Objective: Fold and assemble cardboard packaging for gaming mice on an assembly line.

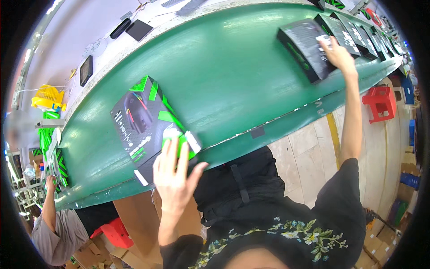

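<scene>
A black and green retail box [139,121], printed with a picture of a computer mouse, lies flat on the green belt in front of me at the left. My left hand [174,177] rests on its near right corner, fingers stretched out and thumb apart. Beside those fingers are white patches [193,142] at the box's edge. Far out to the right, my right hand [339,54] grips the right side of another black box [307,49], its fingers bent at a whitish patch on top. That box looks slightly blurred, and part of my grip is hidden.
Several more black boxes [342,33] stand in a row at the far right of the belt [224,58]. A yellow fan [48,97] and a dark tablet-like thing [139,30] are beyond its far edge. A co-worker's hand [50,183] is at the left; a red stool [380,103] stands right.
</scene>
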Available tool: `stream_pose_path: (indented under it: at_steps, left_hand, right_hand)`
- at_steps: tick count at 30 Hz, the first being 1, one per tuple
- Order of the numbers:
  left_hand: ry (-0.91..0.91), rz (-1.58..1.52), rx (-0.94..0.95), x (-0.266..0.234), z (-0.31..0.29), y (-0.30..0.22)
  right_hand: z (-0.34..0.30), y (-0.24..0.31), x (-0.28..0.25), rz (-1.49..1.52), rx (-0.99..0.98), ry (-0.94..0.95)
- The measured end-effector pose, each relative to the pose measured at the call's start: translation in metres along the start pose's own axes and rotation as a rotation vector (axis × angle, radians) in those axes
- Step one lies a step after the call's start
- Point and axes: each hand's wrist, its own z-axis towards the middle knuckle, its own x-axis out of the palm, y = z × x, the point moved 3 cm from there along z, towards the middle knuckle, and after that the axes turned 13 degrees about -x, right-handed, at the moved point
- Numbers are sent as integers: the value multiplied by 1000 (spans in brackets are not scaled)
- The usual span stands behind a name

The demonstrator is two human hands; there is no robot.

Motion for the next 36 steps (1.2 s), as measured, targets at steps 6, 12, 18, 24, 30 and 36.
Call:
stream_pose_path:
  at_steps: [6, 12, 18, 24, 30, 36]
  left_hand:
    - [-107, -123, -147, -30, 6, 9]
    - [-141, -435, -691, -28, -29, 89]
    - [22, -591, -774, -33, -43, 100]
    - [99, -605, -690, -33, -32, 100]
    - [171, -610, -679, -32, -25, 96]
    - [134, -464, -643, -34, -21, 79]
  right_hand:
    - [-37, 101, -25, 13, -258, -476]
    - [-110, 309, -40, 1092, -1234, 105]
    - [-144, 341, -24, 1243, -1195, 510]
    - [-138, 337, -14, 1311, -1048, 596]
    - [-142, 329, -17, 1251, -1063, 519]
    - [-140, 326, -17, 1236, -1087, 487]
